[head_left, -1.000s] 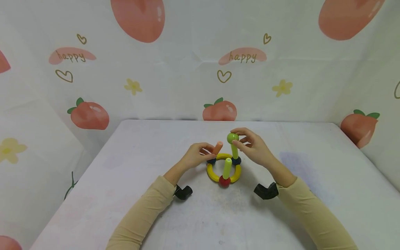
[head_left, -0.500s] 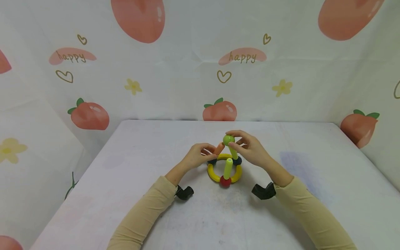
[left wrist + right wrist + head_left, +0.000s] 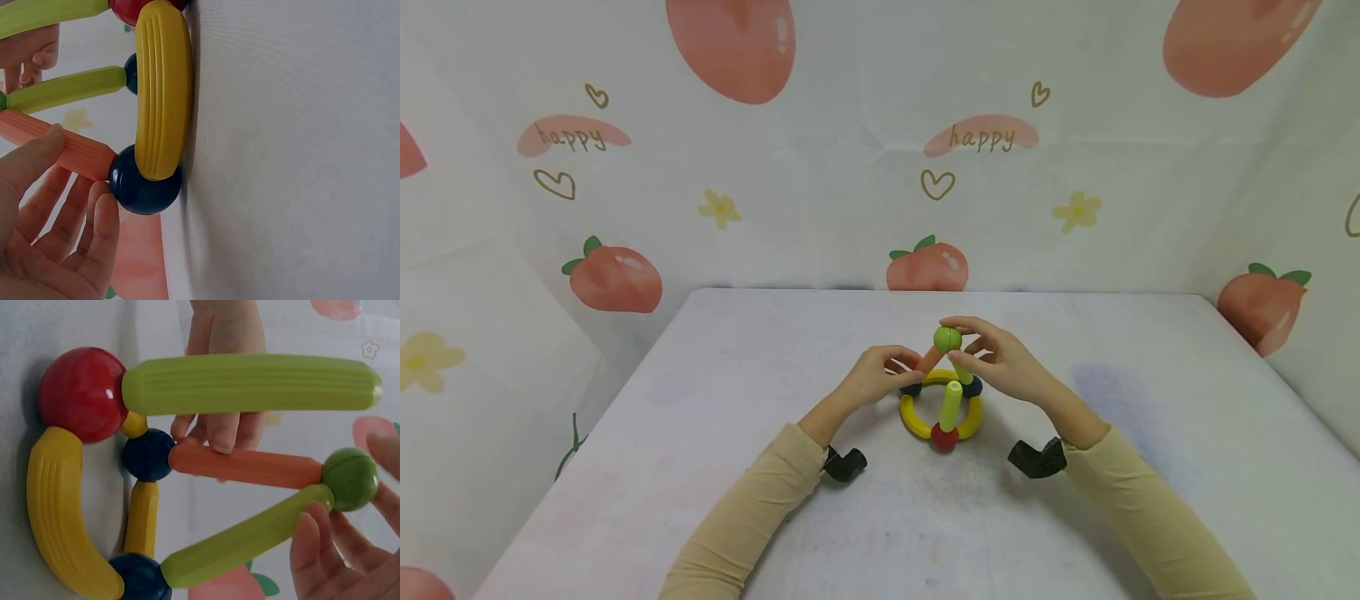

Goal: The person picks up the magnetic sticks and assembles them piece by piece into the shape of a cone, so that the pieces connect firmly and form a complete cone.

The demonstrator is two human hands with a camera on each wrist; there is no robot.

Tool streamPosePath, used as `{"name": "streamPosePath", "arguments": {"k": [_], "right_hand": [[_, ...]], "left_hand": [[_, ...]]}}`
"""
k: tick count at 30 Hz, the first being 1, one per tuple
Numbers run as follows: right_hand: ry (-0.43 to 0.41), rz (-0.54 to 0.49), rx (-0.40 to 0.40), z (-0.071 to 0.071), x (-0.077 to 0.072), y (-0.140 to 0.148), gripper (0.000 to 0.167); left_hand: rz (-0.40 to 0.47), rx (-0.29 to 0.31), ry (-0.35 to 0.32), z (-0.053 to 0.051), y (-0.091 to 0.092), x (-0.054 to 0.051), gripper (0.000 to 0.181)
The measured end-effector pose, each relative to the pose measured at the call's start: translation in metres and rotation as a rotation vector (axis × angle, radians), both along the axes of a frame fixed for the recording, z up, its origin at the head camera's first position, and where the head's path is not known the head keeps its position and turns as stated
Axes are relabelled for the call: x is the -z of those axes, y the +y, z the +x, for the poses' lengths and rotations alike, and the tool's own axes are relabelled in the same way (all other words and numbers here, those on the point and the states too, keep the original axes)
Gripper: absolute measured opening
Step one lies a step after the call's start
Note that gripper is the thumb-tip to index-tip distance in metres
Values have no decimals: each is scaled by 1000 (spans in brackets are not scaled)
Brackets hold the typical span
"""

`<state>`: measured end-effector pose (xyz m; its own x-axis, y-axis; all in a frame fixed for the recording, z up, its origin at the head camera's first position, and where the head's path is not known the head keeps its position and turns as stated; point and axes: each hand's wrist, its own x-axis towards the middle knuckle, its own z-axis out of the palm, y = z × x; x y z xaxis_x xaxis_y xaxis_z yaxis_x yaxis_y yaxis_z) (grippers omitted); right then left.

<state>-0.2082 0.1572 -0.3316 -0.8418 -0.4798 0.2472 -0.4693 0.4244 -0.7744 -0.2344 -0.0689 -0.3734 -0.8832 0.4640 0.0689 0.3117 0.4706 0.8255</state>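
Note:
A ring of curved yellow rods [image 3: 164, 94] lies on the table, joined by a red ball [image 3: 82, 394] and two dark blue balls [image 3: 140, 578]. My left hand [image 3: 872, 375] pinches the orange rod [image 3: 250, 467], which slants up from the left blue ball. With thumb and fingers, my right hand [image 3: 1011, 362] holds the green ball [image 3: 351, 478]. That ball tops a leaning green rod [image 3: 237, 547] from the right blue ball and meets the orange rod's upper end. A second green rod [image 3: 951, 407] rises from the red ball, its top free.
The white tabletop [image 3: 925, 525] extends around the ring. Behind it hangs a peach-printed cloth [image 3: 820, 167]. Black curved pieces [image 3: 1037, 458] sit at both wrists, close above the table.
My right hand has brought the green ball leftward, tilting its green rod, until it meets the orange rod. My left hand keeps its hold; the ring has shifted slightly right.

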Motion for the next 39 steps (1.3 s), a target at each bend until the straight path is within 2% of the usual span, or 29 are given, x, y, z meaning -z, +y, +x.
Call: {"name": "streamPosePath", "arguments": {"k": [4, 11, 16, 27, 39], "right_hand": [[-41, 25, -61, 1, -1, 5, 58], [-59, 35, -135, 5, -4, 9, 77], [-58, 40, -149, 6, -4, 9, 84], [19, 23, -66, 2, 3, 4, 65], [54, 5, -54, 4, 4, 2, 58]], "left_hand": [[4, -3, -7, 0, 0, 1, 28], [5, -8, -14, 0, 0, 2, 28], [1, -9, -17, 0, 0, 2, 28], [2, 3, -28, 1, -1, -1, 29], [10, 2, -42, 2, -2, 0, 27]]}}
